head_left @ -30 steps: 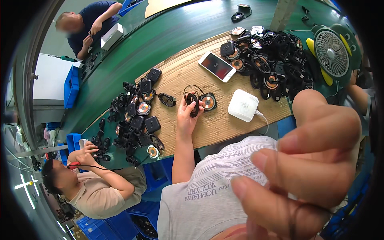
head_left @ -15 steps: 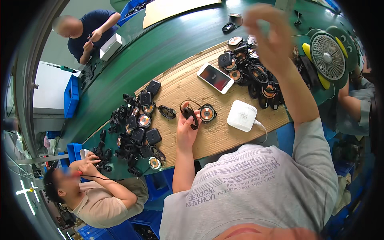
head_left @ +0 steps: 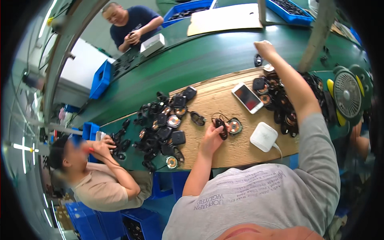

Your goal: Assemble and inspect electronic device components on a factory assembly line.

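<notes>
The left hand point(head_left: 215, 137) has its fingers closed around a coiled black cable point(head_left: 221, 129) — just right of it, a round black-rimmed disc with a copper-coloured coil point(head_left: 235, 126) lies on the tan corrugated cardboard sheet point(head_left: 236, 154). The right hand point(head_left: 265, 49) is stretched to the far side, over the green bench point(head_left: 216, 52), just beside another coiled black cable point(head_left: 258, 61); its fingers look curled (whether they grip anything, I cannot tell). Right of the disc sits a white rounded-square box point(head_left: 264, 137) — farther off, a white smartphone point(head_left: 248, 98).
</notes>
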The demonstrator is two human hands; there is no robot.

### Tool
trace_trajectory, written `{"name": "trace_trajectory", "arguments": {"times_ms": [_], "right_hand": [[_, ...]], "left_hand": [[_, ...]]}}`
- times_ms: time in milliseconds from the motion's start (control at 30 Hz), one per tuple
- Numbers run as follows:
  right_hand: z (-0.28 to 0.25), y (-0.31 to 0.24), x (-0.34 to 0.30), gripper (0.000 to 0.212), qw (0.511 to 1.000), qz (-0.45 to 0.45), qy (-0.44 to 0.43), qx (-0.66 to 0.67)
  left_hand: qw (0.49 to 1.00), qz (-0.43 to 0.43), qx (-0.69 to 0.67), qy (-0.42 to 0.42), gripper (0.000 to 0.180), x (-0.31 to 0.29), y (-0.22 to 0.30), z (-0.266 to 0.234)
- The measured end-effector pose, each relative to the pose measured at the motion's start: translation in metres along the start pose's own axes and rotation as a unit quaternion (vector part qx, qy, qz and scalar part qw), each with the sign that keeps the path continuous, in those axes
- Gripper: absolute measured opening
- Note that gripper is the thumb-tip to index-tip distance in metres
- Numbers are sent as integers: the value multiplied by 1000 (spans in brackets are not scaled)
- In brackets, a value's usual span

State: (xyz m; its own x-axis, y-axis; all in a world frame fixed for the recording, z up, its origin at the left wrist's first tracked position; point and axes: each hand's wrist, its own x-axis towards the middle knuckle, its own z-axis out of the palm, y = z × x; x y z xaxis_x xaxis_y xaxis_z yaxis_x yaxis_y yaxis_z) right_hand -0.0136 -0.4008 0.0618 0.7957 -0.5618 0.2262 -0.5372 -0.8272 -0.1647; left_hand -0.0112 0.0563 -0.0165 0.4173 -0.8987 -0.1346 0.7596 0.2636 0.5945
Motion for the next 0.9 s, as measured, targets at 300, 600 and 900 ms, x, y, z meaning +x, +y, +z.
{"name": "trace_trajectory", "arguments": {"times_ms": [300, 600, 900], "right_hand": [[27, -14, -10, 33, 997, -69, 21, -17], [14, -44, 3, 37, 999, -12, -38, 25], [-115, -35, -98, 34, 997, -37, 53, -44]], "left_hand": [[999, 19, 30, 3, 24, -1, 2, -3], [999, 30, 17, -5, 22, -4, 1, 0], [999, 39, 4, 36, 24, -13, -5, -4]]}}
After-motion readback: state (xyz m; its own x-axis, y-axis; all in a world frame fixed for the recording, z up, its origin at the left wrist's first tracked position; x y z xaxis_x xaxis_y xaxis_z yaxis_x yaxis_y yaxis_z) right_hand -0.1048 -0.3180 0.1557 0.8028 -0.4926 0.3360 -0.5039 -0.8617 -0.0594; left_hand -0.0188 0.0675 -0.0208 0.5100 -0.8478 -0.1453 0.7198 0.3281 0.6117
